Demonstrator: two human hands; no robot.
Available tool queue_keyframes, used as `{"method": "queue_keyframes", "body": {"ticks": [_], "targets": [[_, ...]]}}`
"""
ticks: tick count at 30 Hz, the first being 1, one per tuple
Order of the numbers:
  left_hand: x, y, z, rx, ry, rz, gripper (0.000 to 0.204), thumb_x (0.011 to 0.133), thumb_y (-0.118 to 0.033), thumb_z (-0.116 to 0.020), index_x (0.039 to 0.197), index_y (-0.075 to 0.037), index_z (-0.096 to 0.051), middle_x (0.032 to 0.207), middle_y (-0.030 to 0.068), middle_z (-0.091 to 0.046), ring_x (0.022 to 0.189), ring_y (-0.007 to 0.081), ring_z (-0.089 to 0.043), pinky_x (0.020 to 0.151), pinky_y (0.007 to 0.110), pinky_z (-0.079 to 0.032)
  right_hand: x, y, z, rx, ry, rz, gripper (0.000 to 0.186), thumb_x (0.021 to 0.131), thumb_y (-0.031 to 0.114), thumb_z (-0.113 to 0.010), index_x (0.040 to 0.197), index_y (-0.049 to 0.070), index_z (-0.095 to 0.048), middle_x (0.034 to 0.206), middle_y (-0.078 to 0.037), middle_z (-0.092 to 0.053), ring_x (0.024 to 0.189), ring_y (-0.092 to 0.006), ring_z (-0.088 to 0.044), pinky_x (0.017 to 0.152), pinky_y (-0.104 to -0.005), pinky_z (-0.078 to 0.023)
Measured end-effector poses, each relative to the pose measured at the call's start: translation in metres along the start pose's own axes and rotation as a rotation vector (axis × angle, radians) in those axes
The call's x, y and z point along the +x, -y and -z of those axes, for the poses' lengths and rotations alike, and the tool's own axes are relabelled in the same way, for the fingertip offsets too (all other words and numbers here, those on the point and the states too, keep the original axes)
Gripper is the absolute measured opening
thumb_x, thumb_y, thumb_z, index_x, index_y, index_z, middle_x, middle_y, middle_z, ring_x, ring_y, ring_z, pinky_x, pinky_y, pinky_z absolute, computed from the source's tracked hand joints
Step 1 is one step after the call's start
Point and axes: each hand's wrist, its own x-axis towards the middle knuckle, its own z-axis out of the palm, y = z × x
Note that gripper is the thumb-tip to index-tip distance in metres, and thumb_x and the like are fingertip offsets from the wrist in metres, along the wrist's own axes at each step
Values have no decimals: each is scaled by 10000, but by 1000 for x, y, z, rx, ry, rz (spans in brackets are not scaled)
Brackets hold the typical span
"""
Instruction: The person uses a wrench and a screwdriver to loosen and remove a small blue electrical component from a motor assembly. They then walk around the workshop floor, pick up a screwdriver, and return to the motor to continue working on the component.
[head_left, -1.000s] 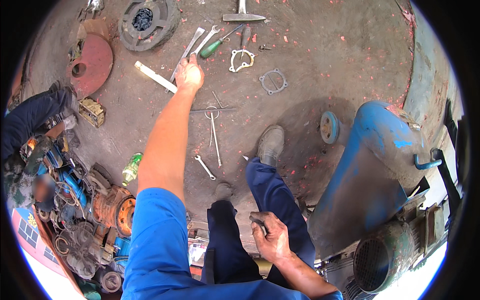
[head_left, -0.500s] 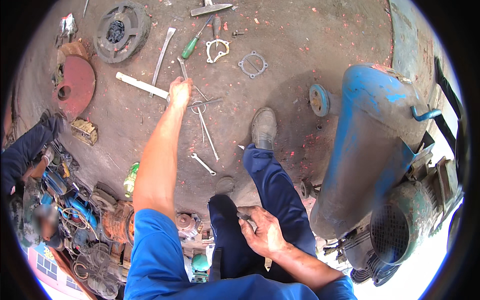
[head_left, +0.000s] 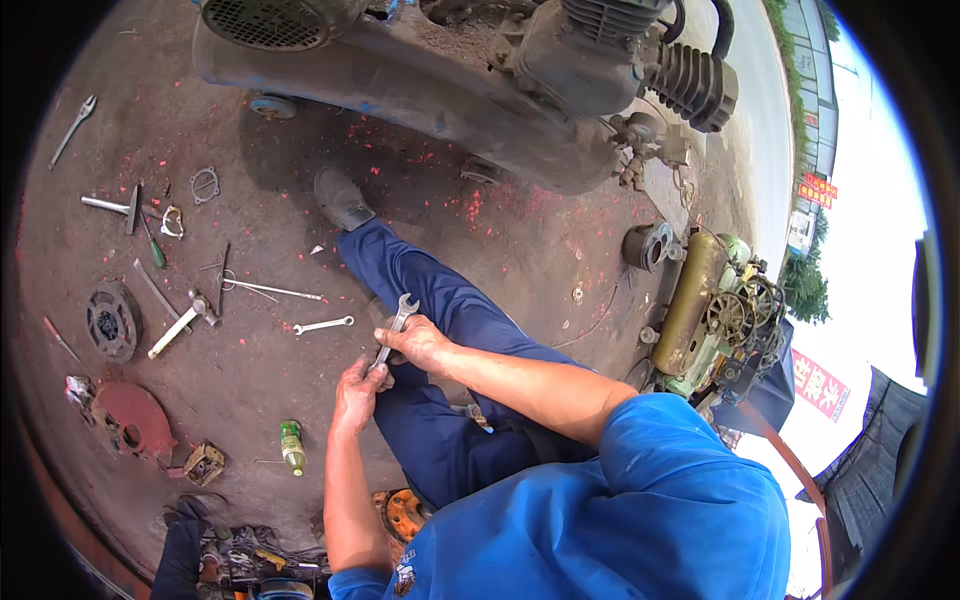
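Observation:
A metal open-end wrench (head_left: pixel 404 311) is held between my two hands, in front of my bent knee, with its open jaw pointing up and away. My left hand (head_left: pixel 355 393) is closed round its lower end. My right hand (head_left: pixel 420 345) grips the shank just below the jaw; part of the handle is hidden by the fingers. On the floor to the left lie a smaller combination wrench (head_left: pixel 324 325), a T-handled rod (head_left: pixel 272 289), a hammer (head_left: pixel 177 331) with a pale handle, and a green-handled screwdriver (head_left: pixel 154 246).
A large dusty air compressor (head_left: pixel 420 110) spans the far side. Another compressor with an olive tank (head_left: pixel 690 302) stands right. Farther left are an adjustable wrench (head_left: pixel 72 131), a round gasket (head_left: pixel 205 186), a spoked wheel (head_left: pixel 113 321), a red plate (head_left: pixel 132 422) and a green bottle (head_left: pixel 292 447).
My view has swung right. My left hand has come back from the floor tools and now holds the wrench together with my right hand. The hammer still lies on the floor.

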Motion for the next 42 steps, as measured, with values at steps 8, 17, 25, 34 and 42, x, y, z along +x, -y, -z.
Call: {"method": "queue_keyframes", "body": {"ticks": [8, 17, 25, 34, 42], "targets": [[-12, -4, -153, 479, 55, 23, 259, 858, -225, -767, 799, 0, -653, 663, 0, -554, 647, 103, -470, 603, 307, -407, -123, -56, 152, 204, -94, 33, 271, 952, 324, -686, 914, 55, -689, 766, -47, -698, 671, -130, -661, 566, -296, -525], [56, -7, -300, 904, -166, -201, 247, 898, -224, -665, 914, 22, -649, 883, 178, -652, 773, 303, -629, 727, 393, -490, -157, -90, 380, 326, -353, 40, 189, 928, 209, -678, 903, 29, -626, 797, -45, -659, 673, -102, -591, 587, -278, -474], [164, -103, -535, 716, -432, -324, 354, 935, -150, -673, 1242, 8, -592, 1105, 113, -651, 995, 199, -631, 871, 330, -516, -161, -106, 578, 34, -186, -50, 259, 932, 254, -624, 925, -5, -617, 695, -76, -592, 649, -165, -528, 601, -371, -443], [335, -365, -692, 1246, -463, -192, 976, 861, -711, -527, 1404, 98, -467, 1387, 306, -530, 1347, 383, -487, 1115, 423, -364, -159, -115, 797, -17, -400, 59, 410, 929, 326, -603, 716, -23, -584, 593, -144, -580, 579, -251, -555, 604, -433, -458], [427, -371, -797, 2120, 243, 380, 727, 800, -429, -725, 1373, -18, -547, 1135, 211, -689, 1071, 306, -670, 932, 422, -513, -148, -60, 804, -162, -369, 444, 195, 938, 208, -567, 971, 44, -668, 876, -130, -655, 865, -299, -621, 805, -412, -502]]}}
